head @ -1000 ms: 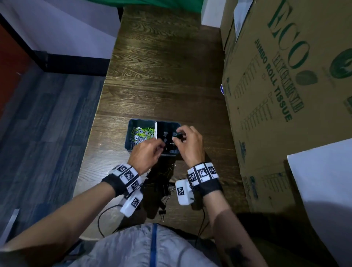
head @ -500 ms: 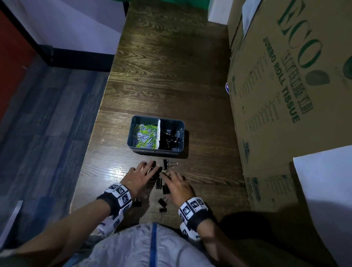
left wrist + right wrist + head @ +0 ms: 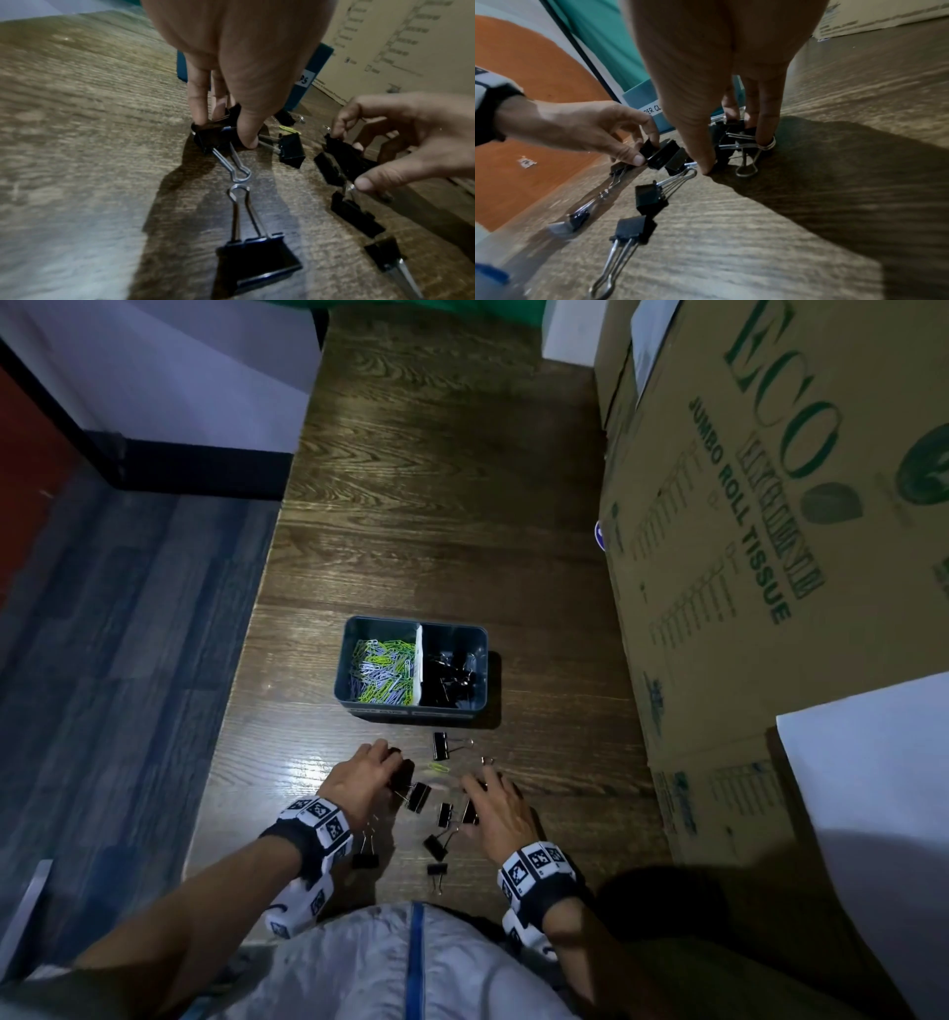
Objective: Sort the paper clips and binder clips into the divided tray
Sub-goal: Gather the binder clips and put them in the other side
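A blue divided tray (image 3: 411,711) stands mid-table, with coloured paper clips (image 3: 382,670) in its left half and black binder clips (image 3: 452,677) in its right. Nearer me, several black binder clips lie loose, among them one (image 3: 441,746) just before the tray and one (image 3: 257,255) close to my left wrist. A green paper clip (image 3: 438,767) lies between my hands. My left hand (image 3: 395,775) pinches a black binder clip (image 3: 208,136) between thumb and fingers on the table. My right hand (image 3: 475,801) grips a small bunch of binder clips (image 3: 729,140).
A large cardboard box (image 3: 770,557) walls off the right side of the wooden table (image 3: 436,505). A white sheet (image 3: 873,788) lies at the right. The table's left edge drops to a blue-grey floor (image 3: 128,634).
Both hands came back from the tray's right compartment to the loose clips near me. Their fingers, spread over the clips half a second ago, now curl round binder clips.
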A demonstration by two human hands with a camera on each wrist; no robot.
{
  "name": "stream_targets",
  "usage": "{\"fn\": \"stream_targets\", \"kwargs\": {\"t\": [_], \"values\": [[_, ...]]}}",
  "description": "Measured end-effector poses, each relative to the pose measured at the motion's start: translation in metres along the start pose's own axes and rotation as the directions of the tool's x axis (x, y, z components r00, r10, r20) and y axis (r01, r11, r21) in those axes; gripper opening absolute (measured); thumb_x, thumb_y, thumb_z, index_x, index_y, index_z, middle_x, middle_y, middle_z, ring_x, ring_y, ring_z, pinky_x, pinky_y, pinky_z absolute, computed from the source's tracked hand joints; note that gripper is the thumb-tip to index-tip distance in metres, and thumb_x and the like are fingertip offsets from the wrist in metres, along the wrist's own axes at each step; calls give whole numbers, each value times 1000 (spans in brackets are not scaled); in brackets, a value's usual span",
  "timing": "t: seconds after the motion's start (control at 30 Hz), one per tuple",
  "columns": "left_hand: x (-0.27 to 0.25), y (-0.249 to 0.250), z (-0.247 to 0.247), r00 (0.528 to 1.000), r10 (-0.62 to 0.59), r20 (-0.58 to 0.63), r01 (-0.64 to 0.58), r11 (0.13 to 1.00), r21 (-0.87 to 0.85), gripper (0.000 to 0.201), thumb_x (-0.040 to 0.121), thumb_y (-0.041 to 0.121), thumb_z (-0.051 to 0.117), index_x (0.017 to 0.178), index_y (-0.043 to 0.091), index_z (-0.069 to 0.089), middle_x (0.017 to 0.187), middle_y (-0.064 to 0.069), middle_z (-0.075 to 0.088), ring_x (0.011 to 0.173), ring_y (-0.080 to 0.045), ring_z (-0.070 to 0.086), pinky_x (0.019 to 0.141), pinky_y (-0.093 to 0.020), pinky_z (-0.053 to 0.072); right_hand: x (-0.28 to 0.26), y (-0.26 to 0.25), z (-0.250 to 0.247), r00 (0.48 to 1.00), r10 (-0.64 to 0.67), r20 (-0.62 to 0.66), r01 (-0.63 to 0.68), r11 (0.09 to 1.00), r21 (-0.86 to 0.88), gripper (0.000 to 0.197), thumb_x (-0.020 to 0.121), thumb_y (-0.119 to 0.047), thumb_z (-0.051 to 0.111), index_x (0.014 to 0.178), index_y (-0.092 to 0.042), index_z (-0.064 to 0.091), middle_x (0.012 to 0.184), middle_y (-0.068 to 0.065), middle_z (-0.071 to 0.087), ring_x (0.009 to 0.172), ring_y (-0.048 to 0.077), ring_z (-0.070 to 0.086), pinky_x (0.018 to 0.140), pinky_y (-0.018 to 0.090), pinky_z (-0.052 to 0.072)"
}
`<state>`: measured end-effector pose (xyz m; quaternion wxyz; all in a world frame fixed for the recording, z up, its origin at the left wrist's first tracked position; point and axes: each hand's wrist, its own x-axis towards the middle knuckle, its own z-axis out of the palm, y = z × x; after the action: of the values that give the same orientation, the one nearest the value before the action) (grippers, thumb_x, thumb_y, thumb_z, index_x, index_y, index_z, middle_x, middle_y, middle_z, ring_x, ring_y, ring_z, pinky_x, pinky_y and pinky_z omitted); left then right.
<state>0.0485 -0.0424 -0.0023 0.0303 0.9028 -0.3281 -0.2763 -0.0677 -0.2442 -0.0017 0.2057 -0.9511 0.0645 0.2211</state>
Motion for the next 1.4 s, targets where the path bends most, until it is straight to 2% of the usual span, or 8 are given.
{"fn": "stream_targets", "kwargs": {"t": [0.23,0.43,0.57,0.73,0.9,1.07,1.2,1.4], "values": [[-6,17,-23,971,87,-223,-126,978,-166,38,82,34,63,115,22,49,112,0,47,99,-20,52,68,-33,50,7,4,6,992,109,-66,-105,993,59,63,66,-39,87,119,-30,55,123,0,43,111,22,53,84,39,54],[23,44,-95,835,88,-543,-228,954,-195,36,86,31,67,117,19,54,116,1,52,83,-9,50,62,-24,46,6,3,-5,983,159,-91,-137,967,216,54,67,-33,88,113,-26,62,121,-3,46,105,16,51,84,35,50],[47,47,-115,852,37,-523,-220,930,-293,44,86,32,68,124,21,50,119,1,51,96,-20,58,72,-39,53,2,-3,-14,956,186,-225,-111,944,310,37,75,-17,83,106,-26,65,105,-12,42,94,9,51,74,17,38],[30,31,-89,844,44,-535,-206,946,-248,29,91,30,60,118,21,55,112,3,54,92,-13,57,68,-29,52,14,-21,-58,923,153,-353,-10,927,375,32,85,-8,72,111,-25,65,108,-6,49,85,7,50,62,7,31],[-11,-4,-42,922,46,-384,-129,973,-193,21,90,36,57,108,25,57,105,5,58,93,-19,60,66,-33,52,39,-44,-119,861,36,-507,204,889,409,43,87,-9,70,126,-24,61,112,-5,49,81,8,55,64,14,43],[-41,-27,-7,997,-22,72,28,996,-83,117,58,75,66,150,28,11,152,-3,24,133,-27,29,98,-44,42,46,-48,-120,850,-2,-528,222,909,354,47,88,-12,69,131,-21,55,119,0,51,83,8,59,64,22,51],[-49,-25,16,988,52,145,-78,980,182,138,57,56,80,148,30,-20,160,-3,-6,144,-31,12,108,-46,31,28,-28,-76,980,-58,-188,102,967,233,50,85,-14,71,131,-25,56,127,-2,47,101,15,58,83,36,57],[-31,-7,17,962,221,160,-261,918,298,134,74,49,75,131,33,-45,159,-7,-18,144,-34,0,111,-51,23,7,2,-13,995,-52,81,57,996,-62,92,75,9,65,144,-42,33,136,4,36,123,26,45,91,44,53]]}}
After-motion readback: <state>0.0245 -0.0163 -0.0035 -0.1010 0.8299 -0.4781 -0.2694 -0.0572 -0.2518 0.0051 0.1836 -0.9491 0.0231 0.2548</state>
